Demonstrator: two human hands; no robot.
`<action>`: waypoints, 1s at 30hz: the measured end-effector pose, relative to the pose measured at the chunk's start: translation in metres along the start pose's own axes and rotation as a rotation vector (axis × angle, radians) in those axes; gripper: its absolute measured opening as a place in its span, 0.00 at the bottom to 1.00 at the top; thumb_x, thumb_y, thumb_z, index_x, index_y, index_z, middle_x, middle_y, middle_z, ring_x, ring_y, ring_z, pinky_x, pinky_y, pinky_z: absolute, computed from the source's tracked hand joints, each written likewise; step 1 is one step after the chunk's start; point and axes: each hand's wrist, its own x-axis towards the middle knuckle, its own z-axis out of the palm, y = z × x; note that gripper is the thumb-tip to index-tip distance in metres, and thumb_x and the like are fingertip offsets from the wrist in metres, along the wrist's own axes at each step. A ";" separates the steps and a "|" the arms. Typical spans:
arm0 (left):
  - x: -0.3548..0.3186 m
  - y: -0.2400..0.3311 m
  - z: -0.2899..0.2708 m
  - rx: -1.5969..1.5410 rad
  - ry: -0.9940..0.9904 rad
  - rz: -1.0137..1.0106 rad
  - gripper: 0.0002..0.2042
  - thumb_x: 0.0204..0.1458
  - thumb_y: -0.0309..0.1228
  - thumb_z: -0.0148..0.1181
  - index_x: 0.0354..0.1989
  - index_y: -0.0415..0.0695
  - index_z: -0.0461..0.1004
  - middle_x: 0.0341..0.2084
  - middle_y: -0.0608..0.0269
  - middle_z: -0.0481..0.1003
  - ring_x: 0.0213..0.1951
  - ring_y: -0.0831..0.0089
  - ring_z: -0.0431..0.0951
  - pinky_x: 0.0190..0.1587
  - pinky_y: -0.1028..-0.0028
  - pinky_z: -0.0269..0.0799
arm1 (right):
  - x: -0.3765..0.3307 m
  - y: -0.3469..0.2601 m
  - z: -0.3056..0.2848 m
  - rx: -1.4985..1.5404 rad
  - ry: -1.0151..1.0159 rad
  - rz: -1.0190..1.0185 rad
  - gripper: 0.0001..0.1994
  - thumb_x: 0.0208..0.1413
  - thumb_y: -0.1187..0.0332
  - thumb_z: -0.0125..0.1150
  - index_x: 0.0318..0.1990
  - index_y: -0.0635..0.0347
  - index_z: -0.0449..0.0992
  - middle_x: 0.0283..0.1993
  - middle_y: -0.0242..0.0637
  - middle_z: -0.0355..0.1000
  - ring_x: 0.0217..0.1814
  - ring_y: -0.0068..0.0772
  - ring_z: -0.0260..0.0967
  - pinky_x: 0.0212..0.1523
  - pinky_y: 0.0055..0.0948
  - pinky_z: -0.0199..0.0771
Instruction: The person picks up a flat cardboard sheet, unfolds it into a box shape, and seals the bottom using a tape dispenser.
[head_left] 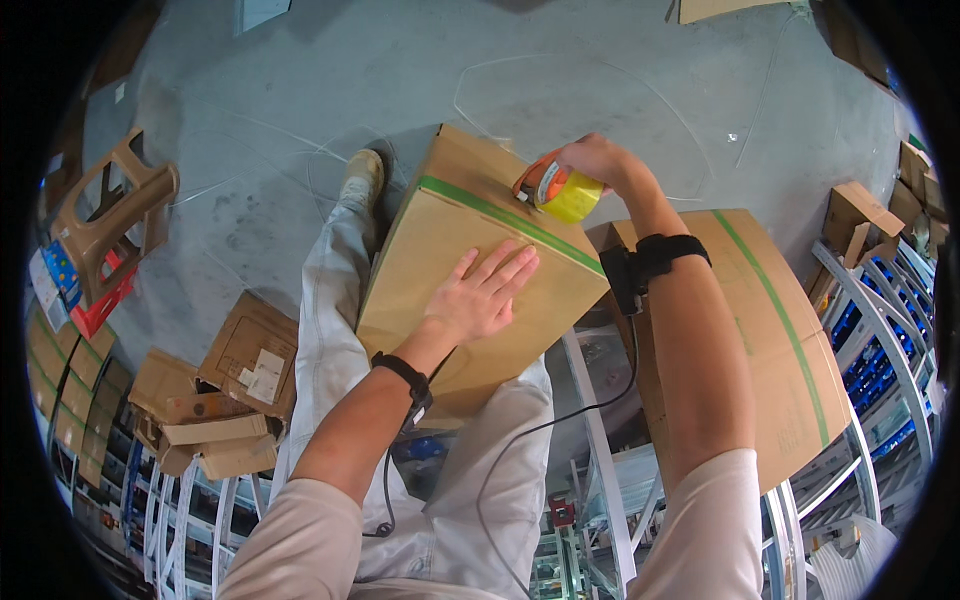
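Observation:
A brown cardboard box (420,290) stands tilted between my legs, with a strip of green tape (490,208) along its upper edge. My left hand (487,290) lies flat on the box's broad face, fingers spread. At the far right end of the box, my right hand (592,162) is closed round an orange tape dispenser (548,180) carrying a roll of yellow tape (572,198). The dispenser sits against the box's top side, just beyond the green strip. Whether tape runs from the roll onto the cardboard, I cannot tell.
Right of me a larger taped carton (775,340) rests beside metal racks (870,300). At left stand a brown plastic stool (115,220) and open cartons (250,355). Loose clear strips (460,90) lie on the grey floor (330,70). A black cable (560,425) hangs from my right wrist strap.

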 end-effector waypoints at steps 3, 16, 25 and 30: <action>0.000 0.000 -0.001 0.007 -0.019 0.004 0.35 0.51 0.38 0.57 0.73 0.61 0.63 0.74 0.76 0.58 0.74 0.73 0.55 0.70 0.52 0.56 | 0.010 0.016 -0.006 0.084 -0.021 -0.135 0.26 0.48 0.57 0.59 0.52 0.64 0.81 0.51 0.55 0.79 0.53 0.51 0.79 0.48 0.42 0.81; 0.010 0.009 -0.025 0.039 0.131 0.086 0.29 0.48 0.36 0.61 0.64 0.57 0.74 0.66 0.74 0.68 0.69 0.67 0.62 0.67 0.52 0.55 | -0.019 0.080 0.018 1.151 0.007 -0.194 0.19 0.55 0.66 0.53 0.52 0.67 0.72 0.48 0.42 0.75 0.49 0.36 0.77 0.47 0.35 0.81; 0.067 0.007 -0.084 -0.484 0.363 -0.177 0.21 0.47 0.28 0.66 0.53 0.49 0.77 0.51 0.60 0.73 0.51 0.56 0.73 0.53 0.57 0.69 | -0.099 0.079 0.053 1.633 -0.130 -0.170 0.20 0.56 0.75 0.44 0.54 0.74 0.69 0.52 0.47 0.75 0.50 0.38 0.78 0.54 0.31 0.83; 0.132 -0.006 -0.095 -0.499 0.245 -0.484 0.15 0.49 0.30 0.70 0.44 0.45 0.75 0.41 0.57 0.76 0.43 0.57 0.77 0.45 0.62 0.73 | -0.116 0.083 0.052 1.625 -0.029 -0.184 0.19 0.55 0.75 0.46 0.54 0.73 0.70 0.49 0.43 0.74 0.43 0.31 0.74 0.49 0.29 0.81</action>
